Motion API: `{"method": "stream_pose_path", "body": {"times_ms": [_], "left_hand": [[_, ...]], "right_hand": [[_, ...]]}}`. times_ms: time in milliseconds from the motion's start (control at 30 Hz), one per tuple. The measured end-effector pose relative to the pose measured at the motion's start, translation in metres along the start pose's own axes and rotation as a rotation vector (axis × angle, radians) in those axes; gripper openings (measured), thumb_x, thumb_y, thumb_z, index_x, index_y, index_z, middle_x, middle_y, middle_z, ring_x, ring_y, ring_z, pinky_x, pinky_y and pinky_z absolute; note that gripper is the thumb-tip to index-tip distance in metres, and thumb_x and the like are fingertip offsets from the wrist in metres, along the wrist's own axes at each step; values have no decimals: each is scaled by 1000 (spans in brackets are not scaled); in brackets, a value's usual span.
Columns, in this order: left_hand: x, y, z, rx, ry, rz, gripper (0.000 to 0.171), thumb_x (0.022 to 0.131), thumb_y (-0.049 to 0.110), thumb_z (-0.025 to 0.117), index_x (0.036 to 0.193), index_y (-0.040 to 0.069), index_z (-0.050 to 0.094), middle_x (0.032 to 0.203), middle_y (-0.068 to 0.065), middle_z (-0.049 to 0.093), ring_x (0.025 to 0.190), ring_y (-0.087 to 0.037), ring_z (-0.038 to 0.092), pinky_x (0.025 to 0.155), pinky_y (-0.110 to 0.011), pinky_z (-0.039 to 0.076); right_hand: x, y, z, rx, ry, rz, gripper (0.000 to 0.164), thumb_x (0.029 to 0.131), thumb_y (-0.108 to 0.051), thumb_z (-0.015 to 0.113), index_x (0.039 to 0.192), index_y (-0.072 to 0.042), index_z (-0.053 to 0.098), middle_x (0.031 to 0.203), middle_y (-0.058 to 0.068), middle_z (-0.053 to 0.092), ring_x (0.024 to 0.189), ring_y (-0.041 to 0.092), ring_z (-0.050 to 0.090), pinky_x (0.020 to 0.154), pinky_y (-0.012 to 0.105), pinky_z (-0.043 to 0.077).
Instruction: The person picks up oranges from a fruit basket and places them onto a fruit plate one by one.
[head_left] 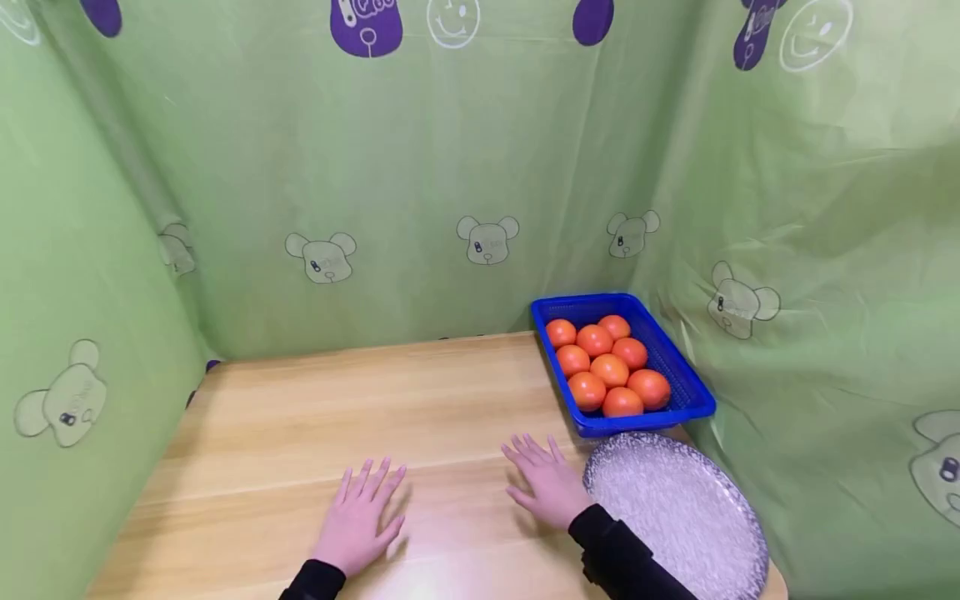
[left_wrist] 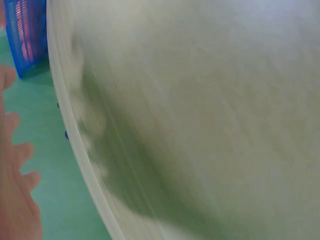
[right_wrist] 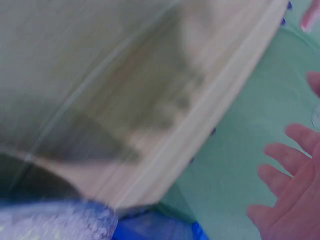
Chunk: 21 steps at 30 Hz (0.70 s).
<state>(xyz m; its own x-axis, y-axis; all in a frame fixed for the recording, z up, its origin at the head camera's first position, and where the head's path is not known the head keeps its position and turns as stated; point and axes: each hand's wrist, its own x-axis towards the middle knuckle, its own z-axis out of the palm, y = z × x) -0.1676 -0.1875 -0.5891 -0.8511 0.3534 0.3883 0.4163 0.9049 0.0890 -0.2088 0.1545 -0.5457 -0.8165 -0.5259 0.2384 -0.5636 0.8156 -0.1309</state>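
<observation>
Palm down with fingers spread, my left hand (head_left: 358, 521) is over the near middle of the wooden table (head_left: 360, 417). It holds nothing. My right hand (head_left: 549, 485) is spread in the same way, just left of a speckled grey oval plate (head_left: 675, 508); its dark sleeve overlaps the plate's edge. Beyond this hand stands a blue plastic basket (head_left: 686, 400) with several round orange-red fruits (head_left: 609, 369) in it. Both wrist views show straight, parted fingers, with hand shadows on the tabletop.
Green curtains (head_left: 450, 167) with bear-head prints surround the table at the back and both sides. The basket sits in the far right corner, close against the curtain. Its near rim meets the plate's far edge in the head view.
</observation>
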Motion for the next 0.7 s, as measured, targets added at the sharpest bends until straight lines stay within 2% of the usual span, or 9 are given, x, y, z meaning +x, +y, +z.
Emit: {"method": "stream_pose_path", "body": {"times_ms": [100,233,333,467,600,700], "left_hand": [[-1,-4,-3,-4,-28,-43,58,84,37,67,136,14,55,142,-12,52,133,-37,45,112,-59,25],[-2,-11,-10,-19,-36,-94,37,83,25,68,117,10,67,119,-12,67,114,-33,61,107,-57,35],[-6,-18,-18,-39,-12,-132,25,83,18,68,107,8,71,102,-10,73,98,-29,68,97,-53,46],[-9,-30,-31,-61,-2,-184,21,84,14,68,103,6,72,97,-12,74,90,-30,70,84,-48,54],[-9,-43,-45,-74,-34,-251,22,85,13,66,105,4,71,99,-14,73,85,-31,70,76,-46,56],[-10,-50,-53,-73,-46,-285,22,86,14,65,105,4,70,97,-14,73,79,-30,70,69,-46,56]], "right_hand": [[-13,5,-11,44,19,43,50,88,-33,66,132,-11,58,134,11,59,126,31,54,109,56,35],[-45,16,-24,83,41,139,40,87,-27,69,123,-11,65,119,7,69,111,26,64,99,45,47],[-73,25,-31,99,47,225,37,86,-23,70,120,-10,67,115,5,70,106,23,66,93,41,51],[-107,36,-36,116,36,327,36,85,-22,71,118,-9,67,114,7,69,107,25,65,93,42,51],[-126,40,-34,172,-81,375,40,86,-29,69,120,-9,66,123,14,65,115,33,60,97,48,47],[-135,40,-30,198,-161,356,48,85,-36,70,123,-8,65,128,19,61,120,39,56,99,53,45]]}}
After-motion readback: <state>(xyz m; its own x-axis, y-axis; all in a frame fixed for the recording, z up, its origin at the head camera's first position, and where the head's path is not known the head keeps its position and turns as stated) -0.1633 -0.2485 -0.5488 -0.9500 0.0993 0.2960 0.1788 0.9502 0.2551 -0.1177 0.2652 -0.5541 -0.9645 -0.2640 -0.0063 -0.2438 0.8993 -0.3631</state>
